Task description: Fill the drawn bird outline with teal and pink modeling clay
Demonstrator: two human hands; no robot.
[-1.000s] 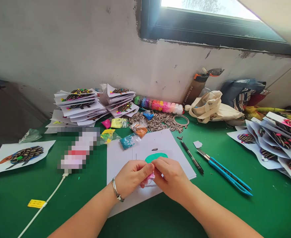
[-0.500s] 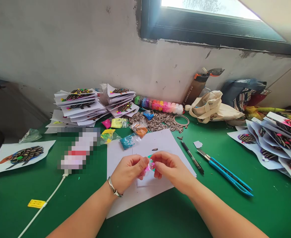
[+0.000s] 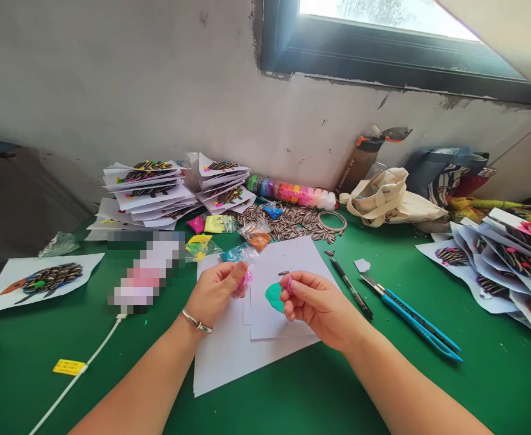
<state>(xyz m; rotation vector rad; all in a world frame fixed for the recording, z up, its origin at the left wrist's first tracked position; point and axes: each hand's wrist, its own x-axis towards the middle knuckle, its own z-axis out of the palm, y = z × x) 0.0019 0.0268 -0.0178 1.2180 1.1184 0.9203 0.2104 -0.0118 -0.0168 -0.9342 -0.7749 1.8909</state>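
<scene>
My left hand (image 3: 215, 293) is closed on a small clear packet of pink clay (image 3: 247, 278), held above the left part of the white paper (image 3: 229, 362). Between the thumb and fingers of my right hand (image 3: 317, 303) is a small pinch of pink clay (image 3: 289, 283). Just under those fingertips, a flat teal-green clay shape (image 3: 273, 297) lies on a smaller white sheet (image 3: 265, 326), partly hidden by the right hand. A single striped sunflower seed (image 3: 283, 273) rests on the sheet above it.
Right of the paper lie a black pen (image 3: 351, 288) and a blue utility knife (image 3: 419, 320). Behind are loose seeds (image 3: 292, 223), clay packets (image 3: 258, 238) and a roll of tape (image 3: 332, 222). Stacked seed pictures stand left (image 3: 151, 202) and right (image 3: 510, 260). A white cable (image 3: 97, 350) crosses the left side.
My hands have moved apart: the left went left with the pink clay packet, the right slightly right with a bit of pink clay. The teal-green shape is now more exposed.
</scene>
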